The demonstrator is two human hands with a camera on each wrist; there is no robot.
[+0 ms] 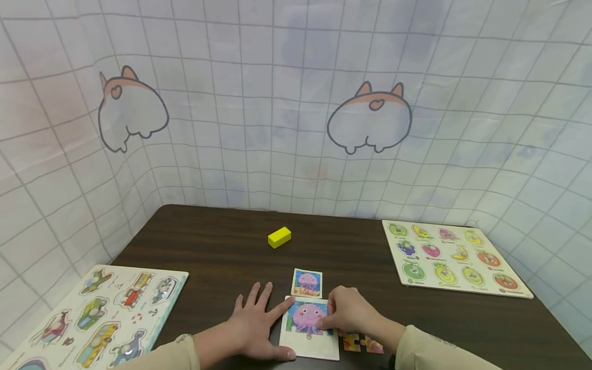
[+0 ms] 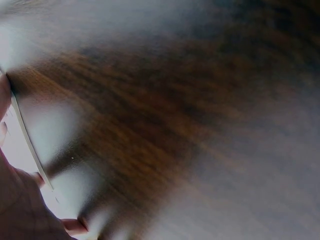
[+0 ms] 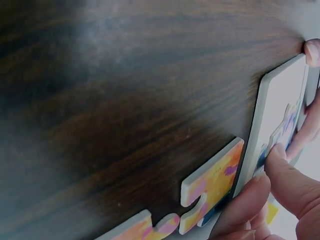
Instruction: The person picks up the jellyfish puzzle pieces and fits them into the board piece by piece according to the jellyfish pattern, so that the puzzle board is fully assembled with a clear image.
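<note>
A jellyfish jigsaw puzzle (image 1: 307,316) in a white tray (image 1: 312,349) lies at the front of the table; the lower part of its frame shows bare white. My left hand (image 1: 254,326) is spread flat at the tray's left side, with index fingertip and thumb touching its edge. Over the puzzle's right side my right hand (image 1: 349,311) has curled fingers and pinches a puzzle piece (image 3: 267,150) at the picture's right edge, mostly hidden by the fingers. Two loose orange-yellow puzzle pieces (image 1: 351,343) lie right of the tray, partly under the right hand.
A small jellyfish picture card (image 1: 307,282) touches the tray's far edge. Farther back lies a yellow block (image 1: 279,237). A vehicle peg board (image 1: 115,313) is at left, a fruit peg board (image 1: 453,259) at right. A white gridded curtain (image 1: 259,103) surrounds the dark table (image 1: 222,246).
</note>
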